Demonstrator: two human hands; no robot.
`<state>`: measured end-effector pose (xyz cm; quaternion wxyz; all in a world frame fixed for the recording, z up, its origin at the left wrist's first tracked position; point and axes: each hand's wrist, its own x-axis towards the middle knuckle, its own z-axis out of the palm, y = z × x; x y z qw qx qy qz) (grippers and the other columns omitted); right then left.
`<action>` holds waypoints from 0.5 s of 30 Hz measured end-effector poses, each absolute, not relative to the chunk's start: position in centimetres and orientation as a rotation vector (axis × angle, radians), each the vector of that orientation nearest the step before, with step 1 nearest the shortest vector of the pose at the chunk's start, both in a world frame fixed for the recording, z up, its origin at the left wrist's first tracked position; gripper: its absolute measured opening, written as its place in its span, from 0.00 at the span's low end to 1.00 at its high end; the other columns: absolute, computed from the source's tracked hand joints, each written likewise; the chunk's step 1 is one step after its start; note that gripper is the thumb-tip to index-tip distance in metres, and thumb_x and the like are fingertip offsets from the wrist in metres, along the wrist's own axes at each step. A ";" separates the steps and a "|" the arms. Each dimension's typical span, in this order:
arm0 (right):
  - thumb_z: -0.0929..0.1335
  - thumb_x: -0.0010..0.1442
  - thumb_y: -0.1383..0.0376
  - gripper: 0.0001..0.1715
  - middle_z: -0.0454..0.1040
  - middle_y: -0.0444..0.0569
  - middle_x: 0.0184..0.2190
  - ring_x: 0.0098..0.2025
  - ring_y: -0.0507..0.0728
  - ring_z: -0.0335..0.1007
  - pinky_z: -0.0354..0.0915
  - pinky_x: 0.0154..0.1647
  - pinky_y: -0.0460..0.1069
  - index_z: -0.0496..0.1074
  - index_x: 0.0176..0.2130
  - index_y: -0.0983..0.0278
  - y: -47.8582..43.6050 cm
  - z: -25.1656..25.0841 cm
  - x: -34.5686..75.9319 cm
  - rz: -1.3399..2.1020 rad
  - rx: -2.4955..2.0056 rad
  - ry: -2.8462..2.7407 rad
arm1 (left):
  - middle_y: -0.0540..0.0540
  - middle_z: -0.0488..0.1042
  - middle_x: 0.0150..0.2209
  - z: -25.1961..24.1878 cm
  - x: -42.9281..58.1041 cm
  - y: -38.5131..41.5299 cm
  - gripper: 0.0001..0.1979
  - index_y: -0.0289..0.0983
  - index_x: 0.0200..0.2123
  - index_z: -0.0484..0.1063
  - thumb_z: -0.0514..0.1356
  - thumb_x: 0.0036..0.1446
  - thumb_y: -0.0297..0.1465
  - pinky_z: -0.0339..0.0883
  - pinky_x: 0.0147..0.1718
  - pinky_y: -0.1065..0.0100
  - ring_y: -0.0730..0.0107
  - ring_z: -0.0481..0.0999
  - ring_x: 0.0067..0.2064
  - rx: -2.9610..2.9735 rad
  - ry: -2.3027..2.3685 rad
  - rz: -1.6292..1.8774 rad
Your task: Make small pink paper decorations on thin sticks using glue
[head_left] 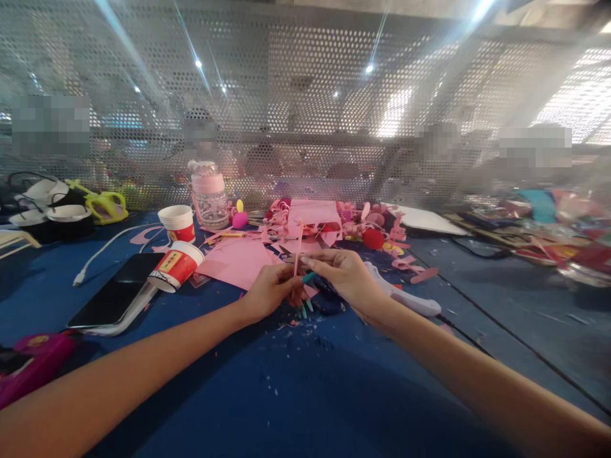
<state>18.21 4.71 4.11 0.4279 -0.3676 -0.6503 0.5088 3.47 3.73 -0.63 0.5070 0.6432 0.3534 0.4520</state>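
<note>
My left hand [271, 290] is closed around a thin pink strip [298, 247], which stands nearly upright between its fingers. My right hand [344, 273] is pinched, its thumb and fingertips right beside the strip; what lies between them is too small to make out. A small teal piece [309, 277] shows between the two hands, and I cannot tell which one holds it. Below the left fingers more narrow teal tips [306, 309] stick out. Just behind the hands lies a pink sheet [238, 259]. A white tool with a curved handle [414, 301] rests beside my right wrist.
Pink scraps [281, 222] and a red ball [373, 239] lie behind. At left are a standing paper cup [177, 216], a tipped paper cup [177, 266], a phone [117, 289] and a bottle [210, 197]. A perforated metal screen [305, 108] bounds the blue table [286, 407].
</note>
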 end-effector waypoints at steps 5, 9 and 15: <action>0.70 0.46 0.63 0.10 0.78 0.44 0.30 0.32 0.52 0.72 0.65 0.36 0.47 0.77 0.32 0.62 5.0 3.9 18.4 1.224 -0.918 -1.596 | 0.50 0.72 0.21 -0.4 3.6 3.6 0.12 0.33 0.28 0.66 0.56 0.52 0.38 0.59 0.17 0.78 0.80 0.69 0.18 1.557 0.855 1.047; 0.69 0.47 0.62 0.10 0.78 0.45 0.29 0.32 0.53 0.72 0.66 0.36 0.48 0.77 0.32 0.62 4.9 4.0 18.4 1.241 -0.926 -1.655 | 0.51 0.72 0.20 -0.3 3.6 3.5 0.11 0.33 0.29 0.66 0.56 0.52 0.37 0.57 0.15 0.79 0.81 0.69 0.18 1.536 0.847 1.039; 0.70 0.47 0.61 0.13 0.78 0.46 0.33 0.34 0.53 0.72 0.65 0.39 0.49 0.77 0.35 0.62 4.9 4.1 18.4 1.135 -0.916 -1.616 | 0.51 0.72 0.20 -0.4 3.6 3.5 0.11 0.33 0.30 0.66 0.56 0.52 0.36 0.57 0.15 0.79 0.81 0.68 0.17 1.526 0.848 1.020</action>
